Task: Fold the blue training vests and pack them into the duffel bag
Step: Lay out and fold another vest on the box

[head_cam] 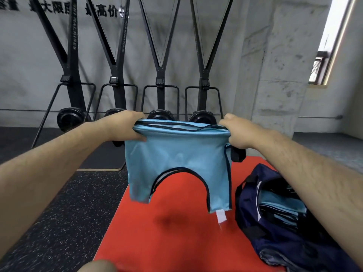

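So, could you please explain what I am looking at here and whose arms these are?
No machine: a person wears a wide-angle camera on the head, looking forward and down, so the arms are their own. The left hand and right hand each grip an upper corner of a light blue training vest, held up above a red mat. On the mat's right side lies an open navy duffel bag with folded blue vests inside. Black exercise machines stand behind.

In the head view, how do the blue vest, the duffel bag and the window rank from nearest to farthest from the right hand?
1. blue vest: gripped by the right hand at its top corner.
2. duffel bag: below the hand, on the red mat.
3. window: far off, in the right wall.
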The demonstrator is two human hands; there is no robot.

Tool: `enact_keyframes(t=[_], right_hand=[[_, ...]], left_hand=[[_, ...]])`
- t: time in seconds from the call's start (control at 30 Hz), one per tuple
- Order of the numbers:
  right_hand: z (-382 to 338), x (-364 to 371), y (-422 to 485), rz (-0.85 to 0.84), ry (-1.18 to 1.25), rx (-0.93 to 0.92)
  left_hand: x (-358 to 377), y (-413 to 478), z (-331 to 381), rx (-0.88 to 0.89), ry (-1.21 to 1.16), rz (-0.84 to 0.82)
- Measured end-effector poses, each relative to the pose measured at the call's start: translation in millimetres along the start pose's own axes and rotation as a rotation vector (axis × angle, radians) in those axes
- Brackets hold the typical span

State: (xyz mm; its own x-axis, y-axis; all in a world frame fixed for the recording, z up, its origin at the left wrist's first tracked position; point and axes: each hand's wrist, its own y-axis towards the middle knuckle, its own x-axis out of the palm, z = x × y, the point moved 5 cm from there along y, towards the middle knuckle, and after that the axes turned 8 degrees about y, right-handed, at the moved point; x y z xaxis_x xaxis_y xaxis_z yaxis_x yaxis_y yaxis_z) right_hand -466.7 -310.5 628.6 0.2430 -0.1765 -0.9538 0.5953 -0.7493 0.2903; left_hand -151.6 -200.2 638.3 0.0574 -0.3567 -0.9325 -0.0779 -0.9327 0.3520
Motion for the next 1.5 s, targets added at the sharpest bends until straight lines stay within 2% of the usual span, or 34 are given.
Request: enact_keyframes(t=[0.3, 0.4, 0.53, 0.7, 0.83, 0.97, 1.1, 1.17, 1.27, 1.33, 1.4, 1.5], right_hand=[[-3.1, -6.4, -12.1, -0.013, -0.009, 0.065], [-8.0, -7.2, -14.8, -0.012, 0.126, 0.062], [-19.0, -13.2, -24.9, 0.003, 0.331, 0.016], [-20.5, -17.4, -42.8, 0.019, 0.502, -0.037], [-14.1, -13.1, -42.4, 0.075, 0.395, -0.026], [0.1, 13.3, -31.5, -0.013, 0.355, 0.034], [18.2, 53.5, 2.2, -0.055, 0.174, 0.074], [27.8, 67.2, 25.2, 0.030, 0.053, 0.112], [37.5, 71.9, 48.0, 0.328, 0.026, 0.153], [40.7, 77.6, 50.7, 0.448, -0.016, 0.157], [46.5, 96.4, 48.0, 0.459, -0.038, 0.141], [57.5, 155.9, 30.2, 0.377, 0.007, 0.144]], left_hand=[[-3.8, -14.1, -14.2, -0.034, 0.087, -0.016], [-6.5, -23.4, -11.7, -0.103, 0.120, -0.052], [-7.2, -35.3, -11.2, -0.102, 0.098, -0.092], [-10.9, -59.6, -14.9, -0.039, -0.106, -0.099], [-4.2, -57.9, -12.5, -0.042, 0.017, -0.106], [17.3, -44.5, -13.5, -0.023, 0.107, -0.144], [56.1, -9.8, -20.2, -0.010, 0.182, -0.132], [71.4, 16.5, -26.8, -0.006, 0.275, -0.049], [81.7, 49.7, -34.3, -0.030, 0.382, 0.165], [93.0, 57.2, -36.9, -0.033, 0.384, 0.280], [117.8, 52.9, -39.7, -0.030, 0.355, 0.327], [181.1, 30.3, -33.9, -0.060, 0.290, 0.261]])
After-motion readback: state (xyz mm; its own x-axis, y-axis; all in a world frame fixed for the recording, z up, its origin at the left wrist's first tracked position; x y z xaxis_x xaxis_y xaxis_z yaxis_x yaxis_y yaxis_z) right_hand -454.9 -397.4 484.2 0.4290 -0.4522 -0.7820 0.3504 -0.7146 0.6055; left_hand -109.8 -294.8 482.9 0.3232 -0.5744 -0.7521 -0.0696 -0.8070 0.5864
